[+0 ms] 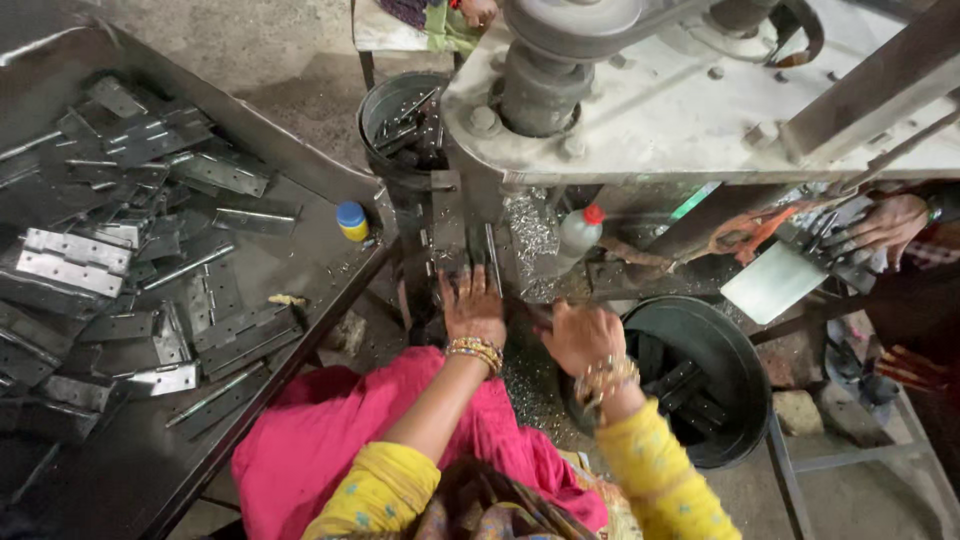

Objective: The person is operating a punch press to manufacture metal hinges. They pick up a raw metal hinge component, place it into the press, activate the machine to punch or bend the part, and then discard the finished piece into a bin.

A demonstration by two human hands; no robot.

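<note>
Two hands of yours are busy under the big grey machine point(700, 110). Your left hand point(472, 305) lies flat with its fingers spread, pressing on a dark metal strip point(470, 245) that stands on the machine's low bed. It is not wrapped around the strip, just resting on its near end. Your right hand point(580, 335) is curled up close beside it, at the near left rim of the black tub point(745, 400). I cannot tell if it holds anything.

Be careful here. Your left fingers sit right below the heavy moving part of the machine. If that part comes down while they are there, it could pinch them. Your bangles point(475, 350) and loose pink cloth point(330, 430) hang near the bed too, and they could catch on something. Shiny metal curls point(530, 230) lie all over the bed. They look sharp and could cut your bare hands or make the strip slide.

Many flat hinges point(70, 262) lie in a loose heap on the dark table point(300, 260) to your left. One near the right edge could slip off. A little bottle with a blue cap point(351, 221) stands near the far right corner of that table, and a bump could knock it down. A metal bucket point(400, 125) of parts stands beyond that corner. Another person's hand point(890, 225) works at the far right of the machine, so keep yours apart from it.
</note>
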